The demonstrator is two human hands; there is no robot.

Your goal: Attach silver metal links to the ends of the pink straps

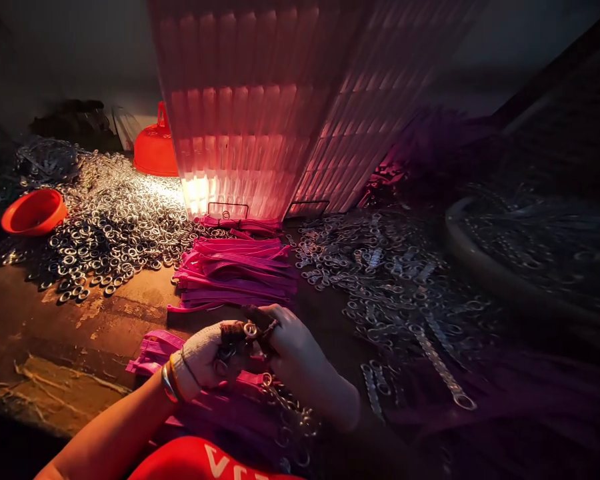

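Note:
My left hand (207,353), with bangles at the wrist, is closed and meets my right hand (293,350) low in the middle of the head view. A metal ring (251,330) shows between the fingertips of both hands. Dark wrappings cover some fingers, and smaller pieces in the left palm are too dark to make out. Pink straps (155,350) lie under and beside the left hand. Below the right hand hang or lie metal chain pieces (293,407). A stack of magenta straps (235,270) rests just beyond the hands.
A heap of metal rings (125,220) lies at the left, beside an orange bowl (34,212) and a red lamp (155,150). Translucent ribbed panels (250,100) stand behind. Metal chain strips (395,273) spread rightward towards a large round rim (473,257).

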